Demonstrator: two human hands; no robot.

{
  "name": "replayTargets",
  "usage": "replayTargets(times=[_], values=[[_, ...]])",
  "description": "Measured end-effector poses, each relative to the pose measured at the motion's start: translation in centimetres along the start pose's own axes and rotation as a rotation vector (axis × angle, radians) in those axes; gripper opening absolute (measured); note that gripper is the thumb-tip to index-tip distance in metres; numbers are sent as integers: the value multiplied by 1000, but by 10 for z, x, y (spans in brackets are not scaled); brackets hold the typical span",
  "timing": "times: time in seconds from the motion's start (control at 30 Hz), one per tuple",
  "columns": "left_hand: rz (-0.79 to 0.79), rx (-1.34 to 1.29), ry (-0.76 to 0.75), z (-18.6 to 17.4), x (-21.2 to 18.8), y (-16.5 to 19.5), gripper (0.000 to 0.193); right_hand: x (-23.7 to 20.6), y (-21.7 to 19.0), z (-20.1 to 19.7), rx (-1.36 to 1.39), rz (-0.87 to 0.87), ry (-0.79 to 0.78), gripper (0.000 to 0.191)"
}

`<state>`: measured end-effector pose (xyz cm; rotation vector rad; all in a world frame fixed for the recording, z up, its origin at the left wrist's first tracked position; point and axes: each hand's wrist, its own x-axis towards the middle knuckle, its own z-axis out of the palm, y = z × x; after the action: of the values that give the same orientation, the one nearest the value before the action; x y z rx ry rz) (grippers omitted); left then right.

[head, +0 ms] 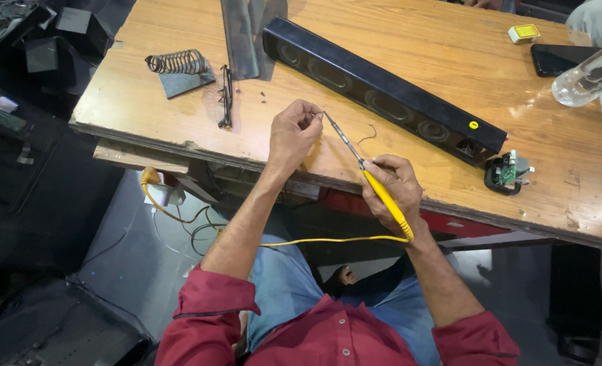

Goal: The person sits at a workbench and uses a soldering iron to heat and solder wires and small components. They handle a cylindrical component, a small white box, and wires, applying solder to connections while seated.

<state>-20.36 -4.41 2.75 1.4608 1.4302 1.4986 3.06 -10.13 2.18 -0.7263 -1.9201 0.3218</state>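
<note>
Here, a yellow soldering iron (382, 195) lies slanted across the near table edge, its tip up and left, its handle down and right. The right hand (397, 190) grips that handle. The left hand (293, 132), pinched shut on something too small to make out, meets the tip from the left. A thin wire (367, 135) curls just beyond. Behind runs a long black soundbar (382, 88), angled toward the right. A coil stand (177, 64) and glasses (226, 95) sit well left. The table (179, 129) leaves bare wood between the hands and the soundbar.
</note>
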Motion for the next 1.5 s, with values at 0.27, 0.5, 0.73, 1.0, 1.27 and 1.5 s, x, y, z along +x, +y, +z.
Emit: replayTargets(times=[0.27,0.5,0.73,1.0,1.27,1.5], values=[[-14,1,-14,0,1,0,7,-2,1,0,15,18,-1,28],[-12,-92,-32,2,2,-5,8,-5,4,0,-5,3,-1,28],[-17,-138,-37,2,1,-6,9,-5,5,-1,15,-1,4,26],[2,-129,-101,2,1,-15,9,30,5,0,57,-48,86,32],[8,-232,-201,2,-3,-19,7,85,3,19,-137,-123,-165,35],[63,-230,-180,3,-4,-15,5,93,5,31,-259,-198,-174,33]])
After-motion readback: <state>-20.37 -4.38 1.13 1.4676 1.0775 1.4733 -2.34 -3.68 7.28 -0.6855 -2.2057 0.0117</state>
